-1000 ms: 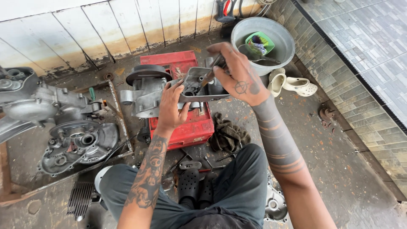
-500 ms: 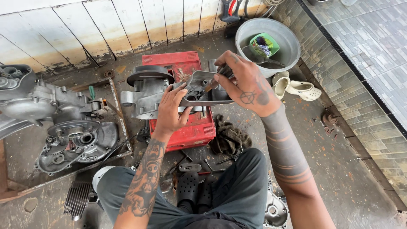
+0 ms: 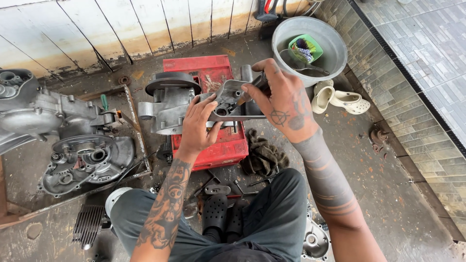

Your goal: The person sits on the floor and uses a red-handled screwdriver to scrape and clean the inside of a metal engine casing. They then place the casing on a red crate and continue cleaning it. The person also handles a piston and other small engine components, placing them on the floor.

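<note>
Far left on the floor: engine case, untouched. My left hand has its grip closed on the near edge of the grey metal casting, which is held up over the red toolbox. My right hand pinches a small brush against the casting's top; grey bucket and pale clogs beyond, well apart.

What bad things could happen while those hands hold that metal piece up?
The metal engine part is lifted over the red toolbox, gripped by the left hand and right hand; if it slips, it might hit the toolbox or the person's legs. The small tool in the right hand could poke the left fingers.
</note>
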